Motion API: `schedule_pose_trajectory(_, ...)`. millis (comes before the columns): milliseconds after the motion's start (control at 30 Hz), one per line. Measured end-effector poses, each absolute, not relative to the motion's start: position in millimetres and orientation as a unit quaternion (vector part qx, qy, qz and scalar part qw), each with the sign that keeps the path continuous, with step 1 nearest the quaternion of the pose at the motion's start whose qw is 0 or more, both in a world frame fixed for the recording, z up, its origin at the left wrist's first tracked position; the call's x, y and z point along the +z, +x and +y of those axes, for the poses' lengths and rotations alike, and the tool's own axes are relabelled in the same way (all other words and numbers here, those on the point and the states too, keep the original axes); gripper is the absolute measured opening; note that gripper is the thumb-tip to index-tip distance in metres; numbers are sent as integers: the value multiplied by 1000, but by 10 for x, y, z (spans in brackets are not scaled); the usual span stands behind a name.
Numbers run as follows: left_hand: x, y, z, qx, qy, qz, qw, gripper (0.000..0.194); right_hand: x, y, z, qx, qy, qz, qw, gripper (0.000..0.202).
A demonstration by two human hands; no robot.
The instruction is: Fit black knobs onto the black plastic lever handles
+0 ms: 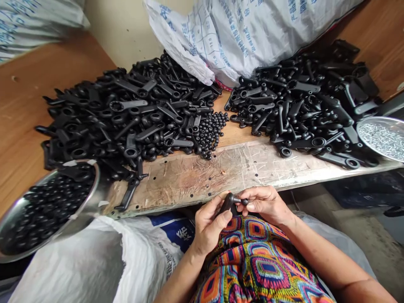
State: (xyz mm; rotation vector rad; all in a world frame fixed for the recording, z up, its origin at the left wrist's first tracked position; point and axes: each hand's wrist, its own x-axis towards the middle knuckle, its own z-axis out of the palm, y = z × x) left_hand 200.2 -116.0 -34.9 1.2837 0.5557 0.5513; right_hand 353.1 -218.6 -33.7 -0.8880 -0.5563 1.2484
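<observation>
Brightly patterned cloth (261, 263) covers your lap, nearest the camera. Just above it, off the front edge of the tabletop (186, 183), your left hand (210, 225) grasps a black crank handle (226, 206) between thumb and fingers, probably to steady it. Your right hand (268, 206) pinches the small knob (245, 202) on the thin stem jutting from the crank, thumb against fingertips, apparently for fine control.

Two heaps of black cranks, a left heap (126, 105) and a right heap (280, 99), fill the back corners, both seemingly placed within arm's reach. Small black balls (208, 132) lie at the left heap's inner edge, toward the middle. At the front left corner is a metal basin (97, 174) of black knobs (53, 206); by the right edge, a dish (360, 136) holds silver pins (383, 136), likely kept apart to avoid mixing.
</observation>
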Motion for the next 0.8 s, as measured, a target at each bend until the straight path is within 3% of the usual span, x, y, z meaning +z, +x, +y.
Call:
schedule_pose_trajectory(167,-440,2000,-1205,258,541,227,768,41,-215,3555,-2224,425,-526,-368,638,16)
schedule_pose_trajectory(400,-452,2024,-1245,259,527,218,779,38,-152,3612,-2181,320,-555,-516,568,20)
schedule_pose_trajectory(500,-434,2017,-1238,266,531,224,773,37,-154,3626,-2164,387,-533,-485,575,22)
schedule_pose_trajectory(667,-376,2013,-1236,290,558,230,743,37,-236,3559,-2107,569,-403,-252,671,16)
schedule_pose_trajectory(800,-373,2031,-1244,300,578,212,729,35,-303,3454,-2032,619,-304,-159,707,15)
